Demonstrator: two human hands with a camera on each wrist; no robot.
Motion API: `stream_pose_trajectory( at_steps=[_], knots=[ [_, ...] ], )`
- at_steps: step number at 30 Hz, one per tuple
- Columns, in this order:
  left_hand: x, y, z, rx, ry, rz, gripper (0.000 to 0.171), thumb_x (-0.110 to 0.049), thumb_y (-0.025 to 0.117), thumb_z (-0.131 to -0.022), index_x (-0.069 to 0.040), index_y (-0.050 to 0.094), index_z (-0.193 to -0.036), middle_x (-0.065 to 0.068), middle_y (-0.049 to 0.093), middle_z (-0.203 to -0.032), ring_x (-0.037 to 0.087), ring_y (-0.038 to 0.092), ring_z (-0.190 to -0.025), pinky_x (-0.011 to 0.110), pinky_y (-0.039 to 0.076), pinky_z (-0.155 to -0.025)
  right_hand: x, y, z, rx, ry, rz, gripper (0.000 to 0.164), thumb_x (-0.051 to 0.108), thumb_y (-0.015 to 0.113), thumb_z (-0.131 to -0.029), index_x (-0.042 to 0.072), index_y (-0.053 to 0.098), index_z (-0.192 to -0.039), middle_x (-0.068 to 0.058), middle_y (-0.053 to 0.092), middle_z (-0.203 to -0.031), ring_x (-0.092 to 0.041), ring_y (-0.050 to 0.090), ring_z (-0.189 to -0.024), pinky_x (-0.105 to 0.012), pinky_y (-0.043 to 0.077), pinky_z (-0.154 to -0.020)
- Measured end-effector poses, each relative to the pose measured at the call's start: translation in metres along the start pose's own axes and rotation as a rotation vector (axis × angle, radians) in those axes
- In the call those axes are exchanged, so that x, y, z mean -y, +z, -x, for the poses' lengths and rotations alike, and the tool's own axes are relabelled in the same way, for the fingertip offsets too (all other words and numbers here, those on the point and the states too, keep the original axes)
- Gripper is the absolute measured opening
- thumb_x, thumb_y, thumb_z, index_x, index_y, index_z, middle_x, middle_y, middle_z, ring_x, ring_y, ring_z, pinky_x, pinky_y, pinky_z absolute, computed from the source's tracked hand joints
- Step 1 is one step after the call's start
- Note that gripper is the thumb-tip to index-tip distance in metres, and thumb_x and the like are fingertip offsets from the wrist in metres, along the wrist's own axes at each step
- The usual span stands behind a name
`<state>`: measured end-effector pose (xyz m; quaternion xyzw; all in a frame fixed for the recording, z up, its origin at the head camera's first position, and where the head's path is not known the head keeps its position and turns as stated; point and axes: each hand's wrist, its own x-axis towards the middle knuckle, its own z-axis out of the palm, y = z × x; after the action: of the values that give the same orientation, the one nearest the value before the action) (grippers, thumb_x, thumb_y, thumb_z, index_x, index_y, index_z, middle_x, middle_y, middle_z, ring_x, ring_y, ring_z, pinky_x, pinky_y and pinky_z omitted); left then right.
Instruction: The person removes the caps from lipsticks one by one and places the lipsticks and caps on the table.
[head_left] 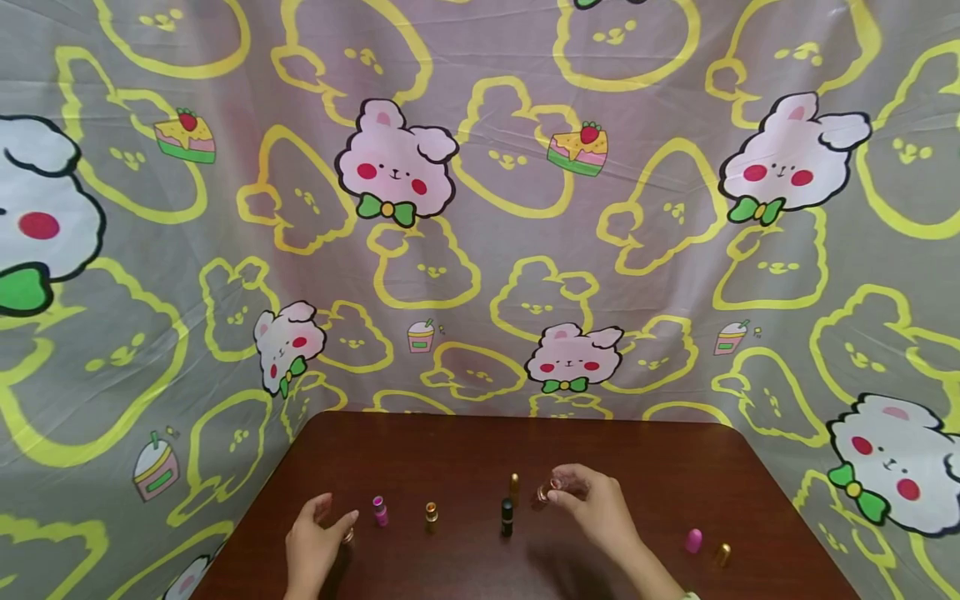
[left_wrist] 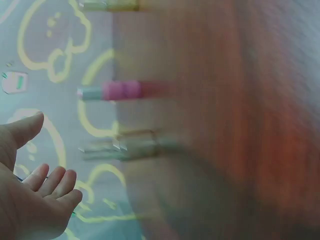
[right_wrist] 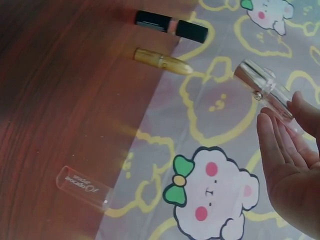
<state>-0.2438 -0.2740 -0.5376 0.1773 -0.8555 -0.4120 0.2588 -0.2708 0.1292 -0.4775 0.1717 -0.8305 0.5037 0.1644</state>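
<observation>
Your right hand (right_wrist: 295,180) pinches the shiny tube (right_wrist: 253,76); lower left in the right-wrist frame, the clear cap (right_wrist: 84,187) slants likewise. Your left hand (left_wrist: 35,205) is relaxed, empty.

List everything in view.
Table: 1, brown, bottom
Cloth: 1, grey, behind table
Left tube: 1, silvery top, table left
Pink tube: 1, pink, table left
Gold tube: 1, gold, mid-left
Black tube: 1, black, mid-table
Gold stick: 1, gold, behind black tube
Held tube: 1, silvery, in right hand
Pink cap: 1, pink, table right
Gold cap: 1, gold, table right
Clear cap: 1, clear, on table
Left hand: 1, beside left tube
Right hand: 1, over table
</observation>
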Motion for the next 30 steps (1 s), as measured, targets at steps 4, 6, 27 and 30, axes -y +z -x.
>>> stream_pose_trajectory(
  at_steps=[4,6,27,30],
  knots=[
    [-0.021,0.000,0.003,-0.058,0.038,0.066,0.054,-0.024,0.079,-0.064,-0.004,0.056,-0.108,0.018,0.059,-0.107,0.032,0.052,-0.101,0.044,0.037,-0.083,0.007,-0.003,0.001,-0.048,0.055,-0.045,0.025,0.015,0.075,-0.068,0.020,0.065,-0.090,0.010,0.064,-0.076,-0.007,0.061,-0.071,-0.023,0.049,-0.061],
    [-0.032,0.001,0.004,-0.078,0.059,0.107,0.053,-0.023,0.080,-0.063,-0.005,0.056,-0.107,0.017,0.059,-0.107,0.031,0.053,-0.102,0.042,0.038,-0.084,0.010,-0.006,0.002,-0.070,0.082,-0.064,0.025,0.016,0.075,-0.068,0.018,0.065,-0.091,0.010,0.064,-0.076,-0.007,0.061,-0.071,-0.024,0.049,-0.061],
    [-0.118,0.044,0.030,0.076,0.202,0.547,0.044,-0.017,0.078,-0.065,-0.011,0.059,-0.104,0.004,0.061,-0.104,0.018,0.055,-0.102,0.029,0.039,-0.089,0.024,-0.017,0.002,-0.224,0.164,-0.468,0.033,0.008,0.071,-0.072,-0.003,0.060,-0.101,-0.014,0.064,-0.090,-0.015,0.062,-0.080,-0.026,0.050,-0.069],
    [-0.137,0.045,0.038,0.173,0.195,0.617,0.043,-0.012,0.076,-0.067,-0.006,0.057,-0.105,0.008,0.060,-0.106,0.023,0.054,-0.103,0.034,0.039,-0.090,0.026,-0.017,0.003,-0.225,0.161,-0.553,0.035,0.004,0.069,-0.073,-0.008,0.057,-0.104,-0.017,0.063,-0.089,-0.016,0.062,-0.079,-0.031,0.050,-0.069]
  ],
)
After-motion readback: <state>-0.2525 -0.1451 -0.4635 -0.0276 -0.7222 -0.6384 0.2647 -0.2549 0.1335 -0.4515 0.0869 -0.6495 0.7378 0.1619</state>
